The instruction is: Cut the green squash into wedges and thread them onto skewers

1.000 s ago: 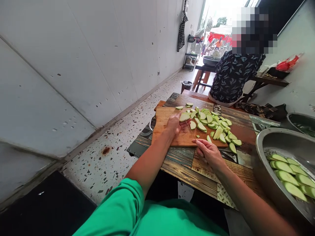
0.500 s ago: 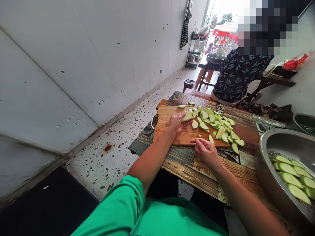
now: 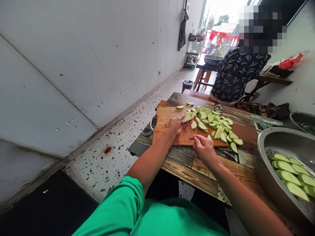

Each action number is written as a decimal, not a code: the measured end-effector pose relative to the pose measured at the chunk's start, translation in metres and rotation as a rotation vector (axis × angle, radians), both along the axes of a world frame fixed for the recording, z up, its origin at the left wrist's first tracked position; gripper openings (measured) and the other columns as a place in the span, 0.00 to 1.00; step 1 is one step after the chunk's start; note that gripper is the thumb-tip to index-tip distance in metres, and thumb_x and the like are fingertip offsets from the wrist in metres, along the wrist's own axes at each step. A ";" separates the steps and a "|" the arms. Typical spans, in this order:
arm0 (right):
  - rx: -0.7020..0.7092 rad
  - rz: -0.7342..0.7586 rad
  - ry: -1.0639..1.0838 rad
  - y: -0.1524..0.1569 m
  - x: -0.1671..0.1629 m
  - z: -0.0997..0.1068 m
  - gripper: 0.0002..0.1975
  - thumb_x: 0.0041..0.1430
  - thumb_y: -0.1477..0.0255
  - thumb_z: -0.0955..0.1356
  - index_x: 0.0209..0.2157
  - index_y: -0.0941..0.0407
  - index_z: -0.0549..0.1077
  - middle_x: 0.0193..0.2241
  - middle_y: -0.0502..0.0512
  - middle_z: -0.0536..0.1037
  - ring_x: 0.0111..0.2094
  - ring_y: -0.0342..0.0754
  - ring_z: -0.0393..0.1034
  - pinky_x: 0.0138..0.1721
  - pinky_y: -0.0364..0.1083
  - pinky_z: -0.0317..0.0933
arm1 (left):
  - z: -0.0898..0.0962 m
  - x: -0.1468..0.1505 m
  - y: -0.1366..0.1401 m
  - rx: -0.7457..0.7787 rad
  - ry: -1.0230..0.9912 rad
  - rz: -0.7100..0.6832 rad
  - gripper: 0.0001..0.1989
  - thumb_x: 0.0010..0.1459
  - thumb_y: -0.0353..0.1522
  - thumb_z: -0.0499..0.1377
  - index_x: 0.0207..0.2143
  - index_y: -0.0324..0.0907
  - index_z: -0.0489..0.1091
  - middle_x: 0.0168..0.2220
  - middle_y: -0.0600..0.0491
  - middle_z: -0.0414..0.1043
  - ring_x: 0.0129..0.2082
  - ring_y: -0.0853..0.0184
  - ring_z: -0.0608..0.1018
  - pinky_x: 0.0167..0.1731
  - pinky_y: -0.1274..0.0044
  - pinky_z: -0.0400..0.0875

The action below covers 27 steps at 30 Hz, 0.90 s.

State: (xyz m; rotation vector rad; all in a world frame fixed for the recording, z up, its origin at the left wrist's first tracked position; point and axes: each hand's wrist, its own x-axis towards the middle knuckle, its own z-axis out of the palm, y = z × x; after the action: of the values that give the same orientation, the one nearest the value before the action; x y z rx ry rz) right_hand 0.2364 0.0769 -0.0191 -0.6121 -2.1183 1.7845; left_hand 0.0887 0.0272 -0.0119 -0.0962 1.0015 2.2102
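Observation:
Over the wooden cutting board (image 3: pixel 162 126), my left hand (image 3: pixel 176 124) is closed on a pale green zucchini slice (image 3: pixel 187 118). Between the fingertips of my right hand (image 3: pixel 203 146) is a thin wooden skewer (image 3: pixel 191 128), slanting up to the slice. Its far tip meets the slice's lower edge; how deep it goes in I cannot tell. Loose zucchini slices (image 3: pixel 213 126) lie heaped on the board just right of my hands, a few at its far edge.
At the right stands a large metal basin (image 3: pixel 262 154) with skewered-looking rows of slices (image 3: pixel 290 177). The patchwork wooden table (image 3: pixel 182 170) carries the board. Beyond it a person in a dark patterned shirt (image 3: pixel 240 77) sits on a bench, near a trash bin (image 3: pixel 187 85).
My right hand has moved slightly up and toward the slice, with the skewer. My left hand keeps its hold on the slice. The whole view has shifted a little.

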 end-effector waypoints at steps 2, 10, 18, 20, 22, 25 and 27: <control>0.047 -0.038 -0.008 -0.001 -0.003 -0.001 0.15 0.49 0.60 0.67 0.29 0.58 0.75 0.12 0.45 0.61 0.13 0.39 0.50 0.14 0.42 0.43 | 0.000 0.000 0.000 0.004 -0.006 -0.011 0.05 0.60 0.26 0.54 0.33 0.41 0.70 0.29 0.51 0.75 0.40 0.61 0.80 0.47 0.67 0.74; -0.448 -0.053 -0.038 -0.019 -0.008 0.005 0.14 0.49 0.60 0.68 0.32 0.55 0.68 0.10 0.37 0.55 0.08 0.35 0.40 0.09 0.39 0.37 | -0.004 -0.005 0.000 0.017 -0.038 -0.034 0.08 0.62 0.26 0.53 0.31 0.40 0.69 0.30 0.51 0.75 0.38 0.63 0.80 0.45 0.69 0.75; -0.550 -0.072 0.011 -0.019 -0.013 0.009 0.14 0.47 0.62 0.69 0.31 0.56 0.66 0.08 0.35 0.55 0.08 0.33 0.40 0.08 0.36 0.37 | -0.009 -0.002 0.003 0.015 -0.038 -0.046 0.05 0.60 0.24 0.56 0.30 0.35 0.69 0.28 0.49 0.75 0.31 0.65 0.80 0.43 0.67 0.77; -0.539 -0.073 0.012 -0.019 -0.015 0.010 0.13 0.48 0.63 0.69 0.32 0.56 0.66 0.08 0.35 0.55 0.08 0.33 0.41 0.08 0.36 0.38 | -0.008 0.000 0.003 0.013 -0.055 -0.050 0.05 0.59 0.23 0.57 0.30 0.35 0.69 0.28 0.49 0.75 0.32 0.64 0.80 0.43 0.65 0.76; -0.523 -0.075 0.004 -0.018 -0.016 0.010 0.13 0.49 0.63 0.69 0.32 0.57 0.66 0.09 0.35 0.55 0.08 0.33 0.41 0.08 0.36 0.38 | -0.007 0.001 0.002 0.016 -0.071 -0.058 0.05 0.59 0.23 0.57 0.29 0.35 0.69 0.28 0.49 0.75 0.33 0.64 0.80 0.44 0.65 0.76; -0.501 -0.089 0.001 -0.017 -0.022 0.008 0.12 0.51 0.63 0.69 0.32 0.57 0.66 0.09 0.35 0.55 0.07 0.33 0.41 0.08 0.36 0.38 | -0.008 0.003 0.004 0.017 -0.074 -0.083 0.04 0.59 0.24 0.57 0.30 0.35 0.69 0.29 0.49 0.75 0.32 0.64 0.80 0.43 0.66 0.76; -0.485 -0.107 0.031 -0.015 -0.028 0.007 0.12 0.51 0.63 0.68 0.32 0.56 0.66 0.09 0.36 0.55 0.07 0.33 0.41 0.08 0.36 0.38 | -0.009 0.007 0.007 0.013 -0.069 -0.119 0.03 0.59 0.23 0.57 0.31 0.34 0.69 0.29 0.48 0.75 0.31 0.64 0.80 0.41 0.67 0.77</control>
State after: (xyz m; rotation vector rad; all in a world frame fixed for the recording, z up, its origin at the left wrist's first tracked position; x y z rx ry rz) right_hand 0.2085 0.0621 -0.0121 -0.7886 -1.5956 2.2391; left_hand 0.0952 0.0344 -0.0211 -0.1037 0.9307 2.0908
